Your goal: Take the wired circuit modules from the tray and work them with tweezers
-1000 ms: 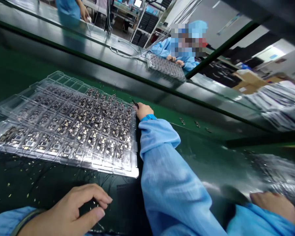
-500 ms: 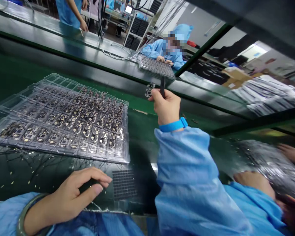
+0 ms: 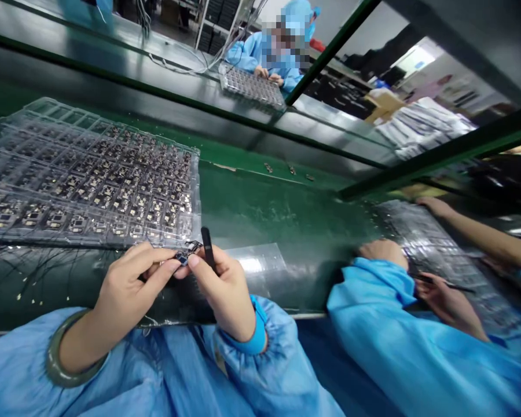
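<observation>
A transparent plastic tray (image 3: 91, 185) holds rows of small circuit boards and lies on the green bench mat (image 3: 260, 226), just beyond my hands. My left hand (image 3: 132, 284) and my right hand (image 3: 221, 289) meet in front of its near edge. A tiny circuit board (image 3: 183, 256) is pinched between my left thumb and fingers, with my right fingertips against it. My right hand also grips a slim black plastic tool (image 3: 207, 248), upright in the fingers. Much of the board is hidden by my fingers.
A transparent film (image 3: 254, 263) lies on the mat by my right wrist. Several small parts (image 3: 282, 169) sit near the mat's far edge. To the right, a co-worker's blue sleeve (image 3: 373, 301) and hands work over a shiny tray (image 3: 443, 260). Another person sits across the bench behind a tray (image 3: 252, 87).
My right hand has come down from beyond the tray's right side to my left hand, bringing the black tool. The small board is now between both hands. The view has shifted, moving the tray left.
</observation>
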The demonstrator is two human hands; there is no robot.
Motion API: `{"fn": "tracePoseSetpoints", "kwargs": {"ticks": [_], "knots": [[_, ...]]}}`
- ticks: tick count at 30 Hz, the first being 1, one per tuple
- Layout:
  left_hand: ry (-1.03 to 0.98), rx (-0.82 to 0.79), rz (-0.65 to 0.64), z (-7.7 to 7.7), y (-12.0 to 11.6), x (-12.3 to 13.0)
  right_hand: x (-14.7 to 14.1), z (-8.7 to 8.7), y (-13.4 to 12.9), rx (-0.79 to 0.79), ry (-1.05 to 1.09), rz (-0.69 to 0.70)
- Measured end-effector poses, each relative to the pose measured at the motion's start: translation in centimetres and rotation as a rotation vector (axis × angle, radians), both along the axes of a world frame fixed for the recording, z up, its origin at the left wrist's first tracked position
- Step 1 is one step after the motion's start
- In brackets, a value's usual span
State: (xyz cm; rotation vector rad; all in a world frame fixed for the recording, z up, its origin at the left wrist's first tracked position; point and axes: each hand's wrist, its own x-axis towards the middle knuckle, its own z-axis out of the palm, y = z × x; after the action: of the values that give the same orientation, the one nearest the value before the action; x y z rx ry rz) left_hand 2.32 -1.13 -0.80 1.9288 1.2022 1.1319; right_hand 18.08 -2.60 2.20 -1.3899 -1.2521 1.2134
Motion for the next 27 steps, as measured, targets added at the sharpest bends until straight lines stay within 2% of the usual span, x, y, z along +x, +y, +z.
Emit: {"fn": "tracePoseSetpoints", "kwargs": {"ticks": [3,7,9,12,14,22,25,27], "knots": [[0.028,0.017,-0.002,0.0,-0.1,0.0,0.4,-0.3,-0.6,0.083,-0.100,-0.049],[0.184,0.247,0.052,0.4,-0.3,0.0,1.0,-0.3,-1.2,0.220,-0.244,-0.124],[0.234,0.270,0.022,0.7,-0.4,0.1,1.2,-0.6,-1.5,0.217,-0.256,-0.171],[0.153,0.079,-0.161,1.1,-0.6,0.4,1.1,-1.2,-1.8,0.159,-0.158,-0.260],[0.082,-0.067,-0.212,1.2,-0.8,0.6,1.0,-1.6,-1.9,0.141,-0.093,-0.295],[-0.135,-0.406,-0.122,1.1,-1.3,1.4,0.7,-2.1,-1.9,0.185,-0.047,-0.345],[-0.175,-0.424,-0.104,1.0,-1.2,1.6,0.6,-2.2,-1.9,0.196,-0.055,-0.341],[-0.180,-0.380,-0.073,0.9,-1.1,1.6,0.5,-2.3,-2.0,0.204,-0.067,-0.338]]}}
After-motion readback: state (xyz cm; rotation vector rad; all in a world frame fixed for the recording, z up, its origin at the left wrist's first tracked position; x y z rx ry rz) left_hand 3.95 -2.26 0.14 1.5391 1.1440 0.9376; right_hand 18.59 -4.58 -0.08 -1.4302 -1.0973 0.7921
